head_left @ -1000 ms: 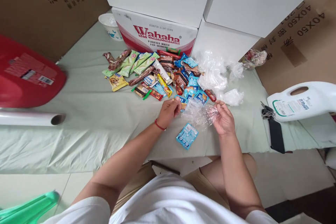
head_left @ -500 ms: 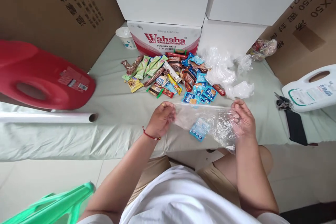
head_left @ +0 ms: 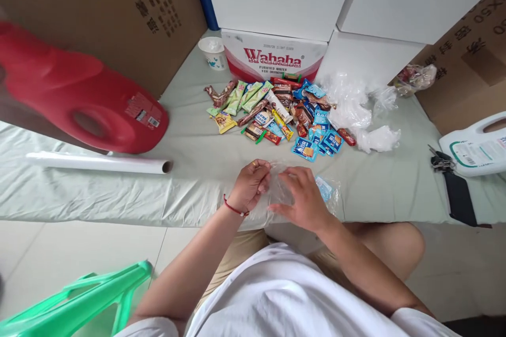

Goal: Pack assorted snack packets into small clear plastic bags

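Note:
Pinched between the fingers of my left hand (head_left: 252, 185) is the edge of a clear plastic bag (head_left: 281, 194). My right hand (head_left: 306, 196) is just to its right, fingers spread and curved around the bag's near part; whether it touches the film I cannot tell. A light blue snack packet (head_left: 324, 188) shows through the bag, beyond my right hand. Past both hands lies a heap of wrapped snacks: blue biscuit packets (head_left: 304, 148), green-wrapped bars (head_left: 250, 96), a yellow packet (head_left: 225, 122) and brown ones.
Crumpled clear bags (head_left: 358, 110) lie right of the snacks. A Wahaha carton (head_left: 274, 58) stands behind, a paper cup (head_left: 213, 53) beside it. At left are a red jug (head_left: 118, 108) and a white roll (head_left: 106, 162); at right, keys (head_left: 441, 161), a black phone-like object (head_left: 460, 199) and a white jug (head_left: 478, 147).
My right hand has let go of the bag's right end and moved left, close to my left hand. The stretched bag now hangs slack. The whole view has shifted somewhat.

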